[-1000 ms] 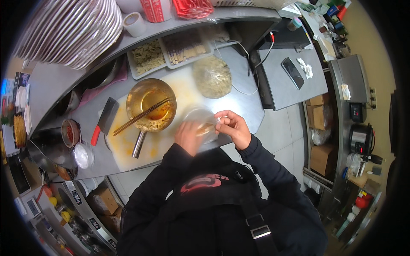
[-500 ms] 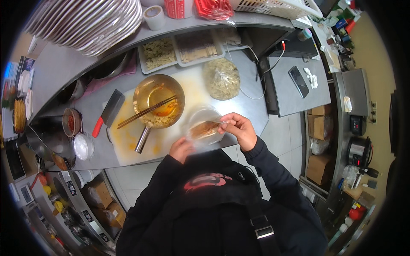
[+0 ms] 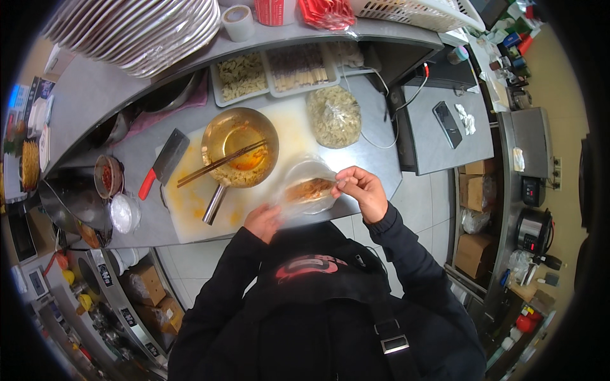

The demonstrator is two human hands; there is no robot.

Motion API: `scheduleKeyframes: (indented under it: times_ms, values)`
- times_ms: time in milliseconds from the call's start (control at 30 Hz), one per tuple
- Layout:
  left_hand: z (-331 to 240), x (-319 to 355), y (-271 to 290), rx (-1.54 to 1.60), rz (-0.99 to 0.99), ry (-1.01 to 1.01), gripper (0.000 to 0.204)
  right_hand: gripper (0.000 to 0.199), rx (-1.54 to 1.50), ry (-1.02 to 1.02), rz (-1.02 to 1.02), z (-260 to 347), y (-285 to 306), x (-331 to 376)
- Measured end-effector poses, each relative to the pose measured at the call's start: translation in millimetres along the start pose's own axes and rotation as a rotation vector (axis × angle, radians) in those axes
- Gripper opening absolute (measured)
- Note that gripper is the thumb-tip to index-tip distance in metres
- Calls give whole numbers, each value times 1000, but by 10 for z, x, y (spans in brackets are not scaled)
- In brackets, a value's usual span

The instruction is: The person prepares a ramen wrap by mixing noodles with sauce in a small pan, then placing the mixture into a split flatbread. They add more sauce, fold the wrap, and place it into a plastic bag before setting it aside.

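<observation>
In front of me, at the counter's near edge, is a clear plastic bag point(image 3: 309, 190) with reddish-brown food inside. My right hand point(image 3: 361, 190) pinches its right edge between thumb and fingertips. At the bag's left side, my left hand point(image 3: 263, 221) grips the plastic, its fingertips partly smeared and covered by the film. Just left of the bag, a brass-coloured pan point(image 3: 213, 143) stands on the stained white cutting board point(image 3: 190, 219), with red oil and food bits inside. A pair of dark chopsticks point(image 3: 219, 164) lies across the pan, whose steel handle points toward me.
A cleaver point(image 3: 166, 161) with a red handle lies left of the pan. Behind the board are a filled clear bag point(image 3: 333, 117) and white trays of food point(image 3: 241, 79). A phone point(image 3: 447, 126) rests on the right-hand surface. Stacked trays point(image 3: 133, 35) fill the upper left shelf.
The bag has tilted and opened out slightly, showing more of the food. My left hand has moved a little right against it; the right hand keeps its pinch.
</observation>
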State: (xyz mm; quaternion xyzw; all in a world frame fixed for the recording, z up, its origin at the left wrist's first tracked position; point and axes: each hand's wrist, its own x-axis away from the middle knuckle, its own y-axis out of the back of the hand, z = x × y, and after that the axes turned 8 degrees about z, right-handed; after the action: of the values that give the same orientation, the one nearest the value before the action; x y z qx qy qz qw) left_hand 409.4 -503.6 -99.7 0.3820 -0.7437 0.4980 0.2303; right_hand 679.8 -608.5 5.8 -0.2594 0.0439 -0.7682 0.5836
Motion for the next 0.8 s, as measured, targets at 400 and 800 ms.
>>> scheduleKeyframes:
  times_ms: [400,800]
  values:
    - [-322,339,-620,-537,-48,-468,17,11,-44,-4,55,-39,17,3]
    - [-204,-116,-1080,-487,341,-332,39,10,-184,-159,207,-238,-34,-169]
